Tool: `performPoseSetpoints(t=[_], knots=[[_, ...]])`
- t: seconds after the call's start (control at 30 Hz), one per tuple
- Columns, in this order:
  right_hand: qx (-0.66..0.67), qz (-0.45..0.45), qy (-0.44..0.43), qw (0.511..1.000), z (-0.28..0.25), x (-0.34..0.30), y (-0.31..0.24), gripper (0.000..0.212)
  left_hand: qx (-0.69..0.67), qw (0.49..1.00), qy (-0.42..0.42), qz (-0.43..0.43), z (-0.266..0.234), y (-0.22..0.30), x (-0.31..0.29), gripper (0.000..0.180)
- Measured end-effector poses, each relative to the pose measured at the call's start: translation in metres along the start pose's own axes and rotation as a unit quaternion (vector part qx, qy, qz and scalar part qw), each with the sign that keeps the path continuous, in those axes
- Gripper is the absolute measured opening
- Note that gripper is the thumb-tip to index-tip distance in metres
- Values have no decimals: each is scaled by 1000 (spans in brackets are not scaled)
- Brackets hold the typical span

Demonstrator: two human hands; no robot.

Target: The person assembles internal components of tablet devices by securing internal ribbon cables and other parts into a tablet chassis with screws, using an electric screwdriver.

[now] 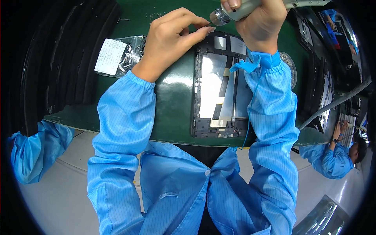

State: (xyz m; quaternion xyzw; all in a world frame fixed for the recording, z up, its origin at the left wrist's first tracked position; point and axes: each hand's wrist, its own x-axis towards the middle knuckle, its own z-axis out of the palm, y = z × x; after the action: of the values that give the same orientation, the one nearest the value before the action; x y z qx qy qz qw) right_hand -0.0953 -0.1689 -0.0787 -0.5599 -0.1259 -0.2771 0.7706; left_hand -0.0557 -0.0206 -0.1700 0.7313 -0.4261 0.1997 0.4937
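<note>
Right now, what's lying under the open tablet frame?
The open tablet frame lies flat on the green mat. The right hand and sleeve cover its upper right edge.

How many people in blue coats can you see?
3: the wearer's own blue sleeves in the middle, a co-worker's sleeve at far left, another co-worker at lower right. Others may be hidden.

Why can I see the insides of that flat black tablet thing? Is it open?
Yes, open. The tablet lies flat on the green mat with no cover, so its silver plates and dark parts show.
</note>
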Motion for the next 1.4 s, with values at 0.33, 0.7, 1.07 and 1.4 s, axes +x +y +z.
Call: performPoseSetpoints(t=[0.33, 0.7, 1.07, 1.4], knots=[[-1, -1, -3, 1000, -2, 1, 2, 26, 14, 1000, -17, -1, -4, -2, 2, 24], [-48, 23, -1, 999, -1, -4, 29, 25, -81, 964, -162, -197, -14, -46, 3, 33], [-58, 48, -3, 997, -7, -5, 46, 23, -163, 933, -182, -265, -21, -27, 16, 20], [-93, 45, 18, 995, 1, -10, 45, 22, -91, 948, -169, -252, -22, -19, 16, 23]])
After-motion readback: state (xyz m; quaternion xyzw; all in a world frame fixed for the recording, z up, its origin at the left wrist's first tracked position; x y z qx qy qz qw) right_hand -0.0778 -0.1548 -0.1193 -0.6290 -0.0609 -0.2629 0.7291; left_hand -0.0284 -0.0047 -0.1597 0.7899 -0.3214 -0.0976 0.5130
